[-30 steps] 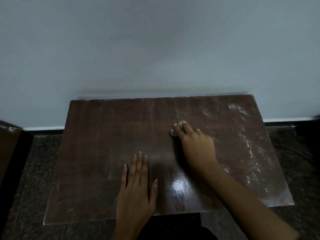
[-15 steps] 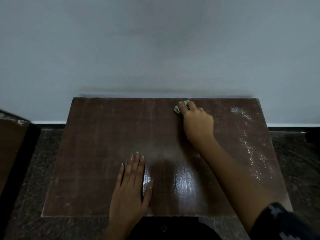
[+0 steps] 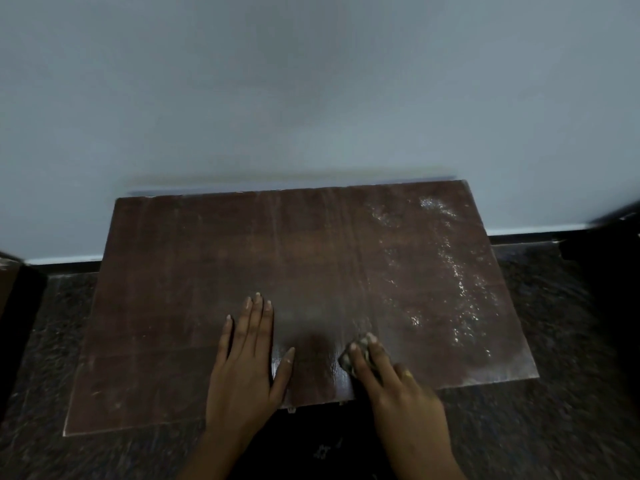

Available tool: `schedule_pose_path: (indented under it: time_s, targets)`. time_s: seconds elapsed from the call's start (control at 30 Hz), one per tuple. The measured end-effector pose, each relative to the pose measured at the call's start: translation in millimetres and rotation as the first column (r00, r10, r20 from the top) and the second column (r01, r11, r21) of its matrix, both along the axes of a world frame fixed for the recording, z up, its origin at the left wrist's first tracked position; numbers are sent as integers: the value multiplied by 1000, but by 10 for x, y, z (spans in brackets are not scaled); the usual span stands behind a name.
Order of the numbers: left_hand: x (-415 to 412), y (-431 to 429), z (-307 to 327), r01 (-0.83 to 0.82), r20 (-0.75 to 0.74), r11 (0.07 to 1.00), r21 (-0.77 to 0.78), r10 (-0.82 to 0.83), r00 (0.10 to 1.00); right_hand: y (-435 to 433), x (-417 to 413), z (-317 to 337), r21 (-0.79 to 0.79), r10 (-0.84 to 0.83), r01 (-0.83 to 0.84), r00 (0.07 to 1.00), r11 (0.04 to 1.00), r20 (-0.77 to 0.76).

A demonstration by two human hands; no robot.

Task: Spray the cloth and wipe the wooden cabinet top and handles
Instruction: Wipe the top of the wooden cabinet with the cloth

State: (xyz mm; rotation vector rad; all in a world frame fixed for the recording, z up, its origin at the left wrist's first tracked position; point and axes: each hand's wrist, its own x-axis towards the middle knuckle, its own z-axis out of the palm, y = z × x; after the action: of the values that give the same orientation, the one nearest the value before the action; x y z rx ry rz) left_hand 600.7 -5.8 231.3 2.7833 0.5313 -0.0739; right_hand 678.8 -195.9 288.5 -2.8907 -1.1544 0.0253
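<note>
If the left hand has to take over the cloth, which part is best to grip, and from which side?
Probably the corner of the cloth that sticks out left of the right hand, near the front edge of the cabinet top. The rest is bunched under the fingers. The left hand, flat beside it, could pinch it from the left.

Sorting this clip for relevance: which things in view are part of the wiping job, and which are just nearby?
Part of the job:
cabinet top, speckled with white on its right side
cloth, bunched under the right hand
left hand, flat on the wood

Just nearby:
wall
dark stone floor
dark furniture at the left edge
dark object at the right edge
</note>
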Motion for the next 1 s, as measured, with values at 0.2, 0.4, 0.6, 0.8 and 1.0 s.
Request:
schedule_pose_path:
  time_s: [0.2,0.4,0.6,0.8,1.0]
  targets:
    - [-58,-71,21,296,24,955,31,-297,955,-337,-250,-31,44,32,-34,998,998,52]
    - [64,-182,25,431,-10,902,35,-431,903,-176,80,25,-4,-7,7,999,1000,50]
    - [122,-197,0,429,-35,903,30,-428,903,321,707,63,-145,-78,69,995,987,-57]
    - [121,-192,-24,429,-18,903,32,-428,903,883,1509,-77,-102,-40,39,999,994,-6]
    - [128,-189,-3,427,-3,904,16,-427,904,1249,2129,-46,-83,-79,79,997,993,-2]
